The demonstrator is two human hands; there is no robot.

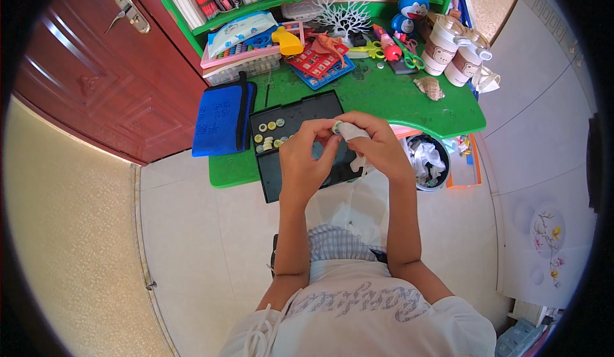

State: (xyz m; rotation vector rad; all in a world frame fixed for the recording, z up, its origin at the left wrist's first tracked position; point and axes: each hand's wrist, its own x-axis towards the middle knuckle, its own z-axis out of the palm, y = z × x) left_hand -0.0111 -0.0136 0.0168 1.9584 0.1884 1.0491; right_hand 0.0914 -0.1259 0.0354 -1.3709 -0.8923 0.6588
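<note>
Above the open black case (271,177), my left hand (306,155) pinches a small round whitish-green disc (336,127) between thumb and fingers. My right hand (382,146) is closed on a white wipe (353,133), pressed against the disc from the right. One end of the wipe hangs below the right fingers. Several similar discs (272,125) lie in the far half of the case, some face up and some on edge. My left hand hides part of the case and perhaps more discs.
On the green desk (384,111) lie a blue zip pouch (219,119), a wipes packet (243,31), a red card board (320,58), scissors (412,56) and a seashell (430,88). Two lidded cups (441,47) stand at the right. A bin (427,162) sits below the desk's right side.
</note>
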